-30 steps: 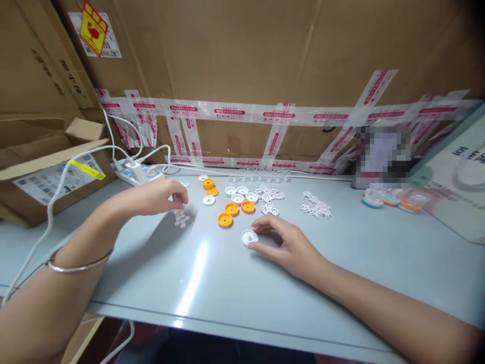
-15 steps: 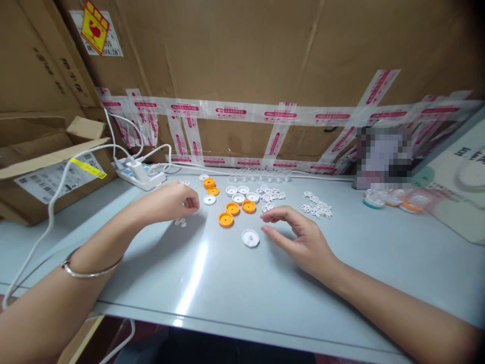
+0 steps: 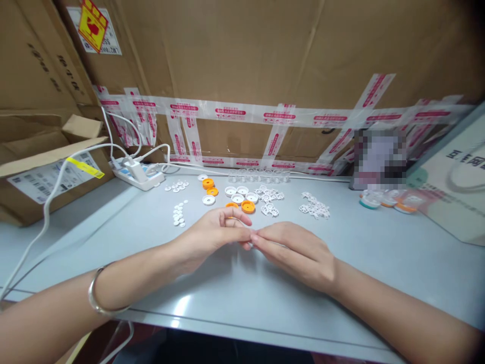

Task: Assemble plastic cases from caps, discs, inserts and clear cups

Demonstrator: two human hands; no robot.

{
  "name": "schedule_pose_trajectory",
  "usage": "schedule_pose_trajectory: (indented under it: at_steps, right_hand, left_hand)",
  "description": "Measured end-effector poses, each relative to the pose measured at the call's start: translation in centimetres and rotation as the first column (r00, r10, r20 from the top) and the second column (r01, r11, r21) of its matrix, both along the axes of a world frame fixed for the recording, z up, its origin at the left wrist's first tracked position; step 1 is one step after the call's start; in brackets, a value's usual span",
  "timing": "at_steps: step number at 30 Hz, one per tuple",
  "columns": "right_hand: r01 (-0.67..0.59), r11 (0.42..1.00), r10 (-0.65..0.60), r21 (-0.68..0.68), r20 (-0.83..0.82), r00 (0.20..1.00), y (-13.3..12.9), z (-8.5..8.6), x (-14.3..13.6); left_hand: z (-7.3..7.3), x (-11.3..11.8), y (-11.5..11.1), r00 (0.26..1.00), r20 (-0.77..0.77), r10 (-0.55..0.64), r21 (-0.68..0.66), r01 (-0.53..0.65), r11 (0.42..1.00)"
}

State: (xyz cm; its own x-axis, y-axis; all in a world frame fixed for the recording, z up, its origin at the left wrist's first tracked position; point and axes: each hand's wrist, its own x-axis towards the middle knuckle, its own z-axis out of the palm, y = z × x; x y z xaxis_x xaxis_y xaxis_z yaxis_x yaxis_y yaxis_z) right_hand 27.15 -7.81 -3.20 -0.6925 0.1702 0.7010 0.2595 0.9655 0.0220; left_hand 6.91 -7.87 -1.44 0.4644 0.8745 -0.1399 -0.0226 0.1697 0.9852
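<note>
My left hand [image 3: 217, 230] and my right hand [image 3: 297, 247] meet fingertip to fingertip above the middle of the table. Both have thumb and fingers closed; anything between them is too hidden to name. Just behind the left fingers lie shallow round orange caps [image 3: 248, 207], one partly covered by that hand. White round caps [image 3: 238, 199] sit in a cluster beyond them. Small white discs [image 3: 179, 215] lie left of my left hand, with a further group [image 3: 177, 186] behind. White openwork pieces [image 3: 270, 209] lie behind my right hand.
A row of clear cups [image 3: 259, 175] stands along the back, before a large cardboard box [image 3: 235, 60]. Another openwork pile [image 3: 315, 207] and clear-topped pieces [image 3: 370, 199] are at right. A power strip [image 3: 140, 178], white cable and open carton [image 3: 56, 177] are at left.
My left hand has moved right and toward me, from beside the small discs to my right hand. Both hands' fingers have closed together, covering where a white cap lay.
</note>
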Motion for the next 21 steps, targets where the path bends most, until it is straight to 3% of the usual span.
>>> schedule_pose_trajectory:
  at_steps: [2, 4, 6, 7, 8, 10, 14, 21]
  right_hand:
    - [0.008, 1.000, -0.008, 0.000, 0.004, 1.000, 0.4, -0.1, 0.3]
    - [0.082, 0.995, -0.086, -0.061, -0.074, 0.994, 1.0, -0.4, 0.5]
    - [0.165, 0.971, -0.190, -0.172, -0.140, 0.972, 1.7, -0.8, 0.8]
    - [0.185, 0.957, -0.221, -0.222, -0.149, 0.964, 2.0, -1.1, 0.9]
    - [0.192, 0.946, -0.233, -0.261, -0.137, 0.963, 2.2, -1.3, 0.9]
    - [0.192, 0.935, -0.228, -0.299, -0.090, 0.970, 2.4, -1.6, 0.9]
    - [0.184, 0.943, -0.185, -0.277, 0.023, 0.982, 2.3, -2.0, 0.6]
    - [0.176, 0.944, -0.130, -0.280, 0.174, 0.976, 2.4, -2.1, 0.7]
  left_hand:
    - [0.1, -0.3, 0.2, 0.997, -0.078, -0.003, 0.101, 0.011, 0.995]
    - [0.1, -0.8, 0.4, 0.963, -0.263, 0.053, 0.378, 0.052, 0.924]
    - [-0.3, -1.4, 0.4, 0.869, -0.472, 0.148, 0.645, 0.226, 0.730]
    - [-0.5, -1.6, 0.4, 0.811, -0.554, 0.190, 0.707, 0.338, 0.621]
    - [-0.8, -1.8, 0.3, 0.753, -0.619, 0.224, 0.724, 0.435, 0.536]
    - [-1.4, -2.0, 0.2, 0.663, -0.697, 0.274, 0.704, 0.557, 0.441]
    - [-1.9, -1.8, -0.1, 0.567, -0.756, 0.327, 0.655, 0.642, 0.399]
    - [-1.9, -1.9, 0.0, 0.538, -0.777, 0.327, 0.629, 0.670, 0.393]
